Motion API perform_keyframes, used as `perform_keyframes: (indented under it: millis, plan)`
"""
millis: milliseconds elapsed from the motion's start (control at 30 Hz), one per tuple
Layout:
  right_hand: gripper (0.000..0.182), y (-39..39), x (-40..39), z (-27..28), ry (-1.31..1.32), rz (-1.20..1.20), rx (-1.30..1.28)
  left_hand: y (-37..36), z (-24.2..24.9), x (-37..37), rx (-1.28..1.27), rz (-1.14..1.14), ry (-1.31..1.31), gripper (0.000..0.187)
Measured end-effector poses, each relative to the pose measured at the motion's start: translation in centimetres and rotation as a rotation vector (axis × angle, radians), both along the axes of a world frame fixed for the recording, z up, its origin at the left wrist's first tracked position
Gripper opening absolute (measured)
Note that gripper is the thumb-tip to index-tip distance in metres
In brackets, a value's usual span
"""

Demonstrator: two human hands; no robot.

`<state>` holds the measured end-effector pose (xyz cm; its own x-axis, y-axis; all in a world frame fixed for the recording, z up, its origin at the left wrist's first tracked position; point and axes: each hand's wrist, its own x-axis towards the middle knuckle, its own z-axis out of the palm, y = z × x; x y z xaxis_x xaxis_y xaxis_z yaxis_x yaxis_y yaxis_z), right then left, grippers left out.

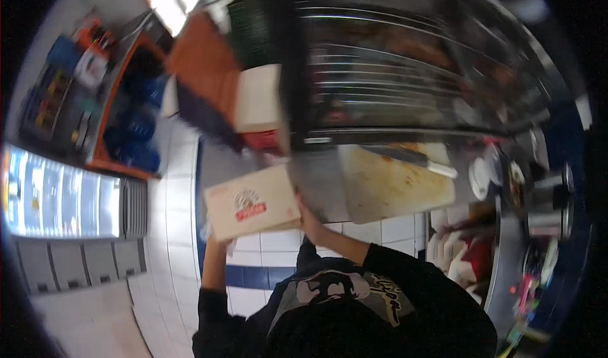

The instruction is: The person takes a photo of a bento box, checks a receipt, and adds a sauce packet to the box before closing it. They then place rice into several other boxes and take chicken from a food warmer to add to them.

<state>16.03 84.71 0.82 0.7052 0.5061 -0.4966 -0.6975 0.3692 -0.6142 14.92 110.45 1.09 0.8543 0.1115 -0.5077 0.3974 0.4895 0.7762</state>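
Observation:
A closed light-brown cardboard box (253, 201) with a printed logo and a red label is held up in front of my body, slightly tilted. On its left side, my left hand (221, 239) grips the lower edge, its fingers mostly behind the box. My right hand (309, 222) holds the right edge, partly hidden by the box. Just beyond the box, a stack of cartons (258, 98) with a red lower part stands on the steel counter (316, 181). Right of the box lies a stained cutting board (396, 184), with a white-handled knife (441, 169) across it.
A glass-fronted display case (405, 73) rises behind the counter. White plates (479, 177) and a pan (517, 184) sit at the right. An orange-framed shelf (104, 130) with blue containers and a lit fridge (63, 196) stand at the left.

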Motion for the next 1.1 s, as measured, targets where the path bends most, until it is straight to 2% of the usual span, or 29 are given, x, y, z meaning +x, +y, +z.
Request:
perform_keyframes:
  millis: [33,67,100,133,200,233,300,367,400,433,500,567,600,633,667,733,800,833,900,933,967,1000,1067,1100]
  plan:
    - [0.069,-1.1,-1.8,0.9,-0.132,-0.087,-0.167,-2.0,0.7,-1.2,-0.020,-0.017,-0.023,0.043]
    - [0.070,-3.6,-3.3,3.5,-0.397,-0.076,-0.316,-4.1,1.6,-2.8,-0.038,-0.045,-0.040,0.043]
    - [0.079,-6.5,-4.8,7.8,-0.147,-0.040,-0.203,-6.3,2.4,-4.3,-0.049,-0.081,-0.056,0.043]
    - [0.090,-5.7,-6.1,-3.0,-0.605,-0.167,-0.344,-8.6,2.9,-5.4,-0.063,-0.125,-0.071,0.044]
    - [0.088,-15.8,-11.3,6.2,-0.441,-0.253,-0.062,-15.1,3.8,-7.8,-0.093,-0.227,-0.091,0.044]
    - [0.088,-20.3,-13.5,5.8,-0.453,-0.329,-0.086,-18.9,3.9,-8.5,-0.116,-0.297,-0.107,0.044]
    - [0.098,-28.1,-18.6,5.0,-0.551,-0.428,-0.301,-27.9,3.8,-9.6,-0.172,-0.447,-0.131,0.045]
    - [0.092,-35.1,-24.2,9.8,-0.400,-0.582,-0.284,-37.2,3.2,-9.4,-0.244,-0.613,-0.148,0.045]
    - [0.087,-39.6,-27.3,8.5,-0.167,-0.577,-0.269,-43.4,3.2,-9.7,-0.281,-0.705,-0.149,0.046]
    - [0.088,-43.8,-30.4,6.0,-0.374,-0.795,-0.336,-49.7,3.0,-10.3,-0.325,-0.800,-0.150,0.046]
    - [0.089,-49.9,-35.8,9.8,-0.193,-1.026,-0.433,-61.8,2.8,-11.3,-0.420,-0.984,-0.153,0.047]
    - [0.086,-55.9,-39.8,10.7,-0.190,-1.302,-0.428,-73.2,2.6,-13.3,-0.519,-1.154,-0.144,0.047]
    - [0.086,-58.9,-41.3,9.7,-0.181,-1.315,-0.382,-77.6,2.1,-14.3,-0.564,-1.224,-0.126,0.047]
    - [0.087,-61.8,-43.5,9.6,-0.120,-1.358,-0.406,-82.2,2.2,-15.9,-0.603,-1.290,-0.109,0.048]
    - [0.086,-63.6,-44.7,11.4,-0.192,-1.450,-0.452,-86.3,2.0,-17.6,-0.636,-1.351,-0.091,0.048]
    - [0.087,-68.9,-47.7,10.9,-0.137,-1.511,-0.481,-93.7,2.2,-21.1,-0.667,-1.469,-0.068,0.049]
    - [0.088,-73.2,-49.6,8.9,-0.119,-1.594,-0.463,-98.9,5.3,-25.3,-0.251,-1.520,-0.110,0.047]
    - [0.090,-75.0,-50.2,7.4,-0.113,-1.644,-0.451,-101.3,4.9,-26.4,-0.265,-1.550,-0.116,0.047]
    - [0.091,-78.4,-51.3,4.0,-0.033,-1.641,-0.374,-105.6,1.8,-27.8,-0.216,-1.460,0.214,0.048]
    - [0.093,-79.7,-52.0,1.9,0.043,-1.611,-0.291,-107.3,-2.0,-27.6,-0.205,-1.477,0.230,0.048]
    - [0.095,-80.8,-53.1,-0.6,0.164,-1.542,-0.442,-108.8,-6.8,-26.8,-0.218,-1.475,0.121,0.048]
    - [0.096,-81.9,-54.1,-1.3,0.193,-1.479,-0.564,-110.7,-9.4,-26.5,-0.240,-1.470,0.008,0.048]
    - [0.097,-84.5,-56.9,0.0,0.187,-1.298,-0.606,-111.2,-10.4,-25.0,-0.479,-1.466,0.227,0.048]
    - [0.092,-86.7,-58.2,-0.3,0.304,-1.421,-0.619,-111.4,-9.0,-24.5,-0.521,-1.450,0.221,0.049]
